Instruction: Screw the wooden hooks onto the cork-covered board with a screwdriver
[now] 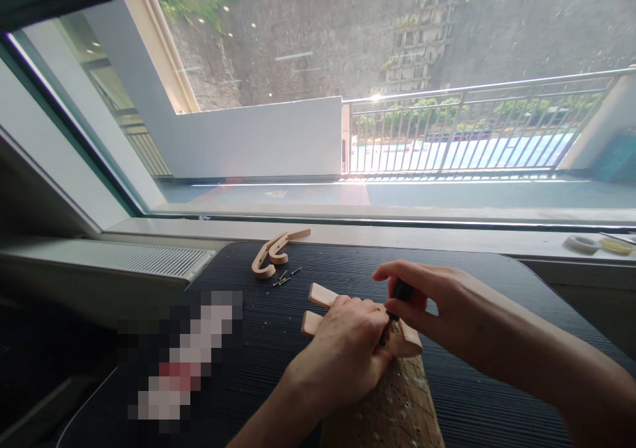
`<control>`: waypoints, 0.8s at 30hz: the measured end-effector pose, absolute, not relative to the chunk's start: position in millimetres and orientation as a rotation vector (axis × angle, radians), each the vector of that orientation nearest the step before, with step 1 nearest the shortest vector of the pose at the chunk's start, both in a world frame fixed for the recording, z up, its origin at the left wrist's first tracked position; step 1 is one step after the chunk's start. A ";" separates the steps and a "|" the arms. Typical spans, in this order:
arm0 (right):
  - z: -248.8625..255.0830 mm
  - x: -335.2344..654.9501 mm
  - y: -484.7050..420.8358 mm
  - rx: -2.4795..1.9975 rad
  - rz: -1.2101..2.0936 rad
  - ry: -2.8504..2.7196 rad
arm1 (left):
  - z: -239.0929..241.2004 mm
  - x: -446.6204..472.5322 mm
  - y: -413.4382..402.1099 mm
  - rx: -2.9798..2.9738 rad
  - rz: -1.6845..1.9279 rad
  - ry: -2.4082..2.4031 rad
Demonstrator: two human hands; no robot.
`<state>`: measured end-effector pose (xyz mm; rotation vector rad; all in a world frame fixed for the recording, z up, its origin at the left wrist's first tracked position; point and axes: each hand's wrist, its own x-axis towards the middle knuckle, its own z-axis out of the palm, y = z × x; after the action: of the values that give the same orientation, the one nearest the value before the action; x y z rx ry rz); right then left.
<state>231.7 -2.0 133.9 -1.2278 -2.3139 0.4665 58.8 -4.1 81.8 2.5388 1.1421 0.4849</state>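
Observation:
My left hand [348, 348] is closed over a light wooden hook piece [322, 297], pressing it down on a wooden board [397, 401] that lies on the dark table [497, 395]. My right hand [432, 299] pinches a small dark-handled tool [401, 291], its tip pointing down into the hook near my left fingers. Two prongs of the hook stick out to the left of my left hand. The tool's tip is hidden behind my fingers.
Two more wooden hooks [272, 252] lie at the table's far left, with several small screws [285, 278] beside them. Sawdust specks cover the board. A blurred patch [183, 362] sits at the left. A tape roll [582, 242] rests on the window sill.

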 end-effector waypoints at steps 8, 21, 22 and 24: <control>138.4 233.9 -8.2 -1.237 0.585 -2.305 | 82.2 57.2 -3.1 2.533 0.424 1.127; 135.5 229.9 -5.1 -1.209 0.477 -2.306 | 80.7 58.0 -3.0 2.536 0.447 1.137; 136.4 230.1 -5.9 -1.210 0.505 -2.308 | 80.9 57.7 -3.1 2.534 0.451 1.138; 138.4 231.2 -8.0 -1.211 0.551 -2.307 | 81.5 57.1 -3.3 2.529 0.460 1.125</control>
<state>231.2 -8.0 138.4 -1.2108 -2.3069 0.5507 57.1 -3.3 81.5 2.5289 1.1254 0.4602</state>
